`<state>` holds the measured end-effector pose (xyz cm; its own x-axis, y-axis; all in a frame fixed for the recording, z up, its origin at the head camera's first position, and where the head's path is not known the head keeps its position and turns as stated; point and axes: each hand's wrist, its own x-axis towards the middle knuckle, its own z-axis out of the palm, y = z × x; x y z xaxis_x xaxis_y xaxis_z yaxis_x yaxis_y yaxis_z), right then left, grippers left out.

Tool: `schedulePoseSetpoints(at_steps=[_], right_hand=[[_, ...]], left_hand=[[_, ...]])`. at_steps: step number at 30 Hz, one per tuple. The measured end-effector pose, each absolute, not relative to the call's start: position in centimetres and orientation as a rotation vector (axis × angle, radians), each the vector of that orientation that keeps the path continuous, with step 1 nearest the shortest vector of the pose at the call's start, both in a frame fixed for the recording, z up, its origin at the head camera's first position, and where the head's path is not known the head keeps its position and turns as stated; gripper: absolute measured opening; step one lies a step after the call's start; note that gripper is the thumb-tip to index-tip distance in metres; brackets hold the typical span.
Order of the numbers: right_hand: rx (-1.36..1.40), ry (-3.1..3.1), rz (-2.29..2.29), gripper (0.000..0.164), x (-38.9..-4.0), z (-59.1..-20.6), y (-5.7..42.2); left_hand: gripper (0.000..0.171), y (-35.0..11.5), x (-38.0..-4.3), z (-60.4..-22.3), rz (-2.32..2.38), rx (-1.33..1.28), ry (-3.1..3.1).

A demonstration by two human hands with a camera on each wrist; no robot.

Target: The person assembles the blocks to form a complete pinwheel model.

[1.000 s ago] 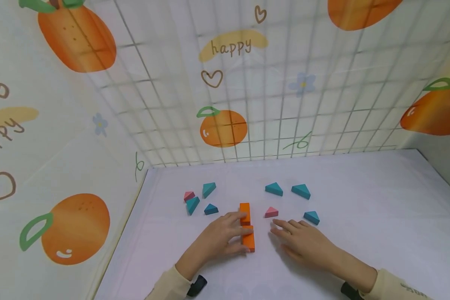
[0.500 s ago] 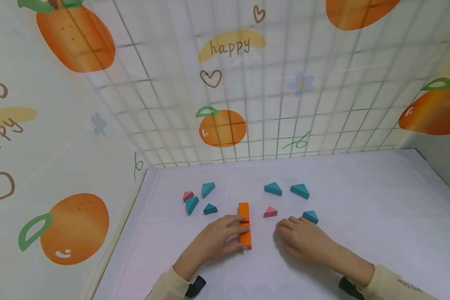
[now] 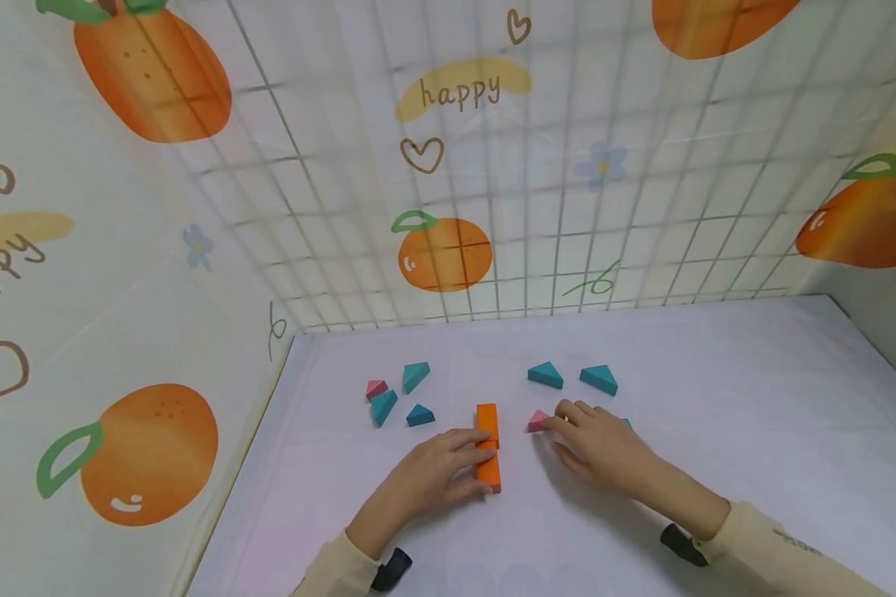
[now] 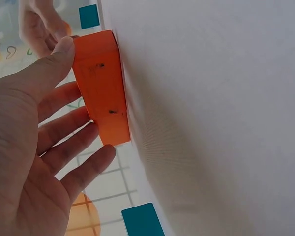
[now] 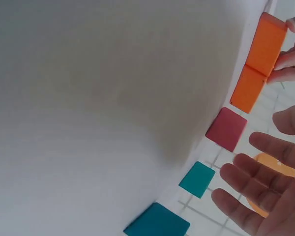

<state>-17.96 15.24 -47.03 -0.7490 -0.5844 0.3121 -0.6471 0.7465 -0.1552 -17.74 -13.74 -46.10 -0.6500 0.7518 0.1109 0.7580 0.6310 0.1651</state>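
Two orange rectangular blocks stand end to end, the far block [image 3: 487, 419] lined up with the near block [image 3: 489, 473]. My left hand [image 3: 436, 468] rests on them from the left, fingers spread, its thumb at the near block's near end. In the left wrist view the fingers lie fairly straight along the orange blocks [image 4: 104, 93]. My right hand [image 3: 605, 448] is beside a small pink triangular block [image 3: 537, 421], its index fingertip overlapping it in the head view. In the right wrist view, the fingers are loosely extended near the pink block [image 5: 227, 129], without a grip on it.
Two teal triangular blocks [image 3: 545, 376] [image 3: 600, 380] lie behind my right hand. A blue block [image 3: 626, 423] is mostly hidden by that hand. On the left are teal blocks [image 3: 416, 377] [image 3: 383, 408], a blue block [image 3: 420, 415] and another pink block [image 3: 376, 389].
My right hand first drew its fingers in, then moved forward to the pink block, covering most of the blue one. The near orange block shifted slightly left under my left hand.
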Motion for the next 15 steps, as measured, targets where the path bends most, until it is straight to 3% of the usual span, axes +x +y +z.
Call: schedulePoseSetpoints(at_steps=[15], right_hand=[[1.026,-2.686,0.356,0.038,-18.53,-47.85,14.46]], left_hand=[[0.047,-13.62,-17.81,-46.17,-0.302,-1.301,-2.812]])
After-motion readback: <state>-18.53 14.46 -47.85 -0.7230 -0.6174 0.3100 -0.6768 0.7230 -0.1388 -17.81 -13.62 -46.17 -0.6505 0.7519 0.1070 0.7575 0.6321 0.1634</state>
